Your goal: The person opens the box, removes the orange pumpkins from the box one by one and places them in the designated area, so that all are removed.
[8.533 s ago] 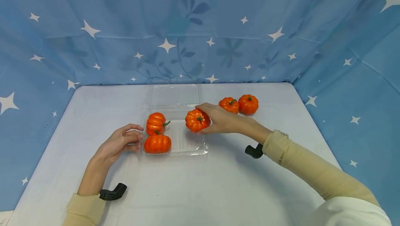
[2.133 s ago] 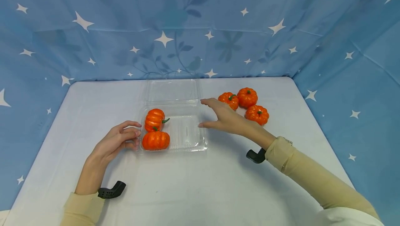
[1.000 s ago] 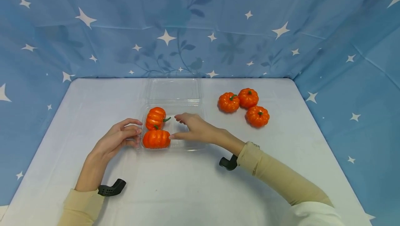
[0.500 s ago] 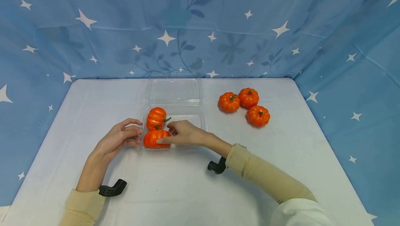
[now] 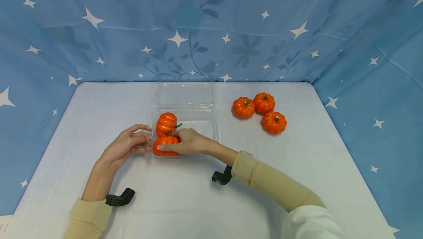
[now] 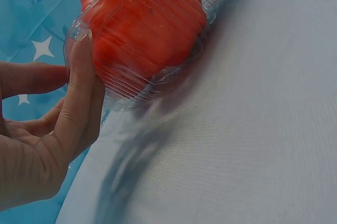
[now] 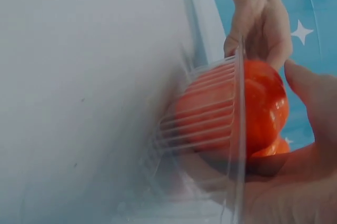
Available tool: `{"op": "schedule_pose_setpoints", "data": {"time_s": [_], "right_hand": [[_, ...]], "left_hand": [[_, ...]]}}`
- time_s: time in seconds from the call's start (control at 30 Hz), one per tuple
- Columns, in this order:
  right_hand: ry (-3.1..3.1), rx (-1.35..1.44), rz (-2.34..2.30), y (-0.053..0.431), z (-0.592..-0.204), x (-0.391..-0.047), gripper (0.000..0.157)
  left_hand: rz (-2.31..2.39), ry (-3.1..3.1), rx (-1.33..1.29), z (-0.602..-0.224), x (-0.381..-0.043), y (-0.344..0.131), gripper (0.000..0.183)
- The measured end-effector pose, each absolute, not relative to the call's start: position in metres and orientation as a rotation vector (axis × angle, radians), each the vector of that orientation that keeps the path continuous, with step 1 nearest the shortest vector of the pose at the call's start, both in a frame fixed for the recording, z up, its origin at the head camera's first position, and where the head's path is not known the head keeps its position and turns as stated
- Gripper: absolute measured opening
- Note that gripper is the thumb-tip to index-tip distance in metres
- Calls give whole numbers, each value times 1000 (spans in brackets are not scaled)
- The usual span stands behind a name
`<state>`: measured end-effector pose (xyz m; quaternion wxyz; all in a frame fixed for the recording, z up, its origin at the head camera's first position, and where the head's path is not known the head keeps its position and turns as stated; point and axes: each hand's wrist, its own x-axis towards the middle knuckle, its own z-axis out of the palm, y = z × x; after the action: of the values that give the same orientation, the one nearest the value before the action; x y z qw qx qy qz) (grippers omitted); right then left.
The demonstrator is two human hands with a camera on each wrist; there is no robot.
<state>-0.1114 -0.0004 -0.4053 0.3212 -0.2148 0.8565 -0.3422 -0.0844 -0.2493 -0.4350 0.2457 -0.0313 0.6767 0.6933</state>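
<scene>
A small orange toy pumpkin (image 5: 169,141) lies on its side in the front left of a clear plastic clamshell box (image 5: 203,126). My right hand (image 5: 191,142) reaches into the box and grips this pumpkin, thumb over its near side, fingers curled at its right and partly hidden. Just behind it sits a second pumpkin (image 5: 166,123), its green stem pointing right. My left hand (image 5: 122,147) pinches the box's left rim; the left wrist view shows its fingers (image 6: 79,82) against the clear edge. In the right wrist view the gripped pumpkin (image 7: 263,105) shows partly through the ribbed wall.
The box's clear lid (image 5: 185,94) lies folded open towards the back. Three more pumpkins (image 5: 243,107) stand in a cluster at the back right of the white table (image 5: 198,195). A blue star-patterned curtain (image 5: 132,29) hangs behind.
My right hand earlier set a pumpkin down at the back right, beside two others. It then came left into the box and closed round the front pumpkin. My left hand stayed at the rim.
</scene>
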Motion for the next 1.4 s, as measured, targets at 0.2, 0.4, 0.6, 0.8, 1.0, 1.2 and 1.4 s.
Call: {"op": "schedule_pose_setpoints", "data": {"time_s": [0.2, 0.4, 0.6, 0.8, 1.0, 1.2, 1.4], "right_hand": [[2225, -485, -909, -4, -402, -111, 40], [2153, -380, -960, -4, -401, -113, 40], [2043, -298, -1066, -2, -404, -116, 39], [2025, -271, -1109, 0, -404, -116, 41], [2038, -258, -1102, 1, -403, -116, 59], [2026, -283, -1114, 4, -400, -116, 71], [2038, -299, -1116, 7, -396, -115, 75]], "left_hand": [[1901, 1837, -73, -437, -85, -249, 35], [1907, 1830, -75, -437, -85, -248, 34], [1921, 1815, -69, -436, -84, -248, 34], [1918, 1817, -72, -435, -84, -247, 35], [1918, 1812, -75, -435, -84, -247, 36], [1929, 1810, -81, -435, -84, -248, 36], [1920, 1823, -80, -435, -84, -248, 37]]}}
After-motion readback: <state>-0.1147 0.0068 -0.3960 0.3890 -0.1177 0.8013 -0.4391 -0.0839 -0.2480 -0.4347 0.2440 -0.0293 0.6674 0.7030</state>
